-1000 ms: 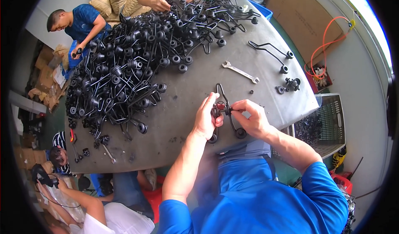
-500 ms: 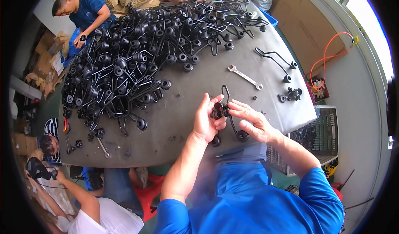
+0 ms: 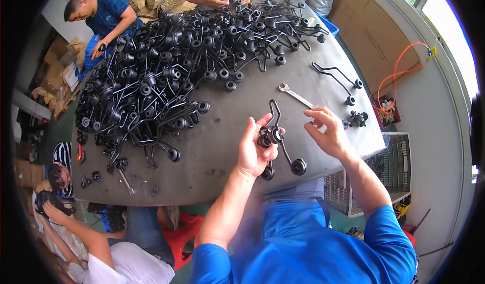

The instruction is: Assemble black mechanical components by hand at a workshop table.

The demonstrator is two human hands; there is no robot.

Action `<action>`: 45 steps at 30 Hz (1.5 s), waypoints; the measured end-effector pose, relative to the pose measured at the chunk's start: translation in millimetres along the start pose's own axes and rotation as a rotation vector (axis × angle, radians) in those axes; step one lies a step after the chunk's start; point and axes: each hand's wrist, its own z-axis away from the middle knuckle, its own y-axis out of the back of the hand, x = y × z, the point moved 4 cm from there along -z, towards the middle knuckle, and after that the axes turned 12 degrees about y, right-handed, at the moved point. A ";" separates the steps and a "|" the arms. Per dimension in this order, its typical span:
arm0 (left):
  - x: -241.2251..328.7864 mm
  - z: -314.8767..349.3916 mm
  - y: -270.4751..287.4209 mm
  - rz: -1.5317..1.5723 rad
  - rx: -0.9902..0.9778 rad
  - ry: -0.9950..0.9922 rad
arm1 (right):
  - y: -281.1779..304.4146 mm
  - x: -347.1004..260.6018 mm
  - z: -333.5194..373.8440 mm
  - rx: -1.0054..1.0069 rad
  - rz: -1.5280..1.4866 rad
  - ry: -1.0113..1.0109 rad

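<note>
A black wire bracket [image 3: 277,132] with rollers is held up in the left hand [image 3: 255,147], just in front of the wrench [image 3: 295,95]. The right hand [image 3: 328,132], fingers loosely curled and empty, hovers beside it. Fitting seems in hand; a small part must probably be picked next.

Both forearms rise from the lower edge, bare below short blue sleeves, elbows bent, converging over the near edge of the grey table [image 3: 303,72]. Left hand [image 3: 255,150]: palm turned right, fingers pointing up and away from the table edge, thumb and lower fingers closed around the black wire-and-roller part [image 3: 275,135], index finger extended upward. Right hand [image 3: 328,132]: just right of the left hand, apart from it, wrist cocked, palm facing left and down, fingers loosely curled with thumb and fingertips drawn toward a pinch; whether they pinch anything cannot be told. Right forearm slants up-left from the elbow; left forearm runs up-right.
</note>
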 end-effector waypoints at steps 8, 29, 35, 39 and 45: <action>-2.9 -2.6 7.3 -0.011 0.019 -0.001 | -21.6 26.3 2.1 -0.114 -0.206 -0.077; -4.6 -1.4 11.7 -0.226 0.099 -0.099 | -55.4 18.1 9.6 -0.148 -0.734 -0.440; -2.6 -7.1 21.7 -0.504 0.145 0.017 | -55.1 22.6 10.5 -0.269 -0.829 -0.423; -0.8 -6.2 22.0 -0.555 0.102 0.019 | -53.3 23.2 9.6 -0.300 -0.820 -0.463; -3.9 -6.2 20.3 -0.404 0.076 0.041 | -62.8 32.4 17.8 -0.229 -0.916 -0.398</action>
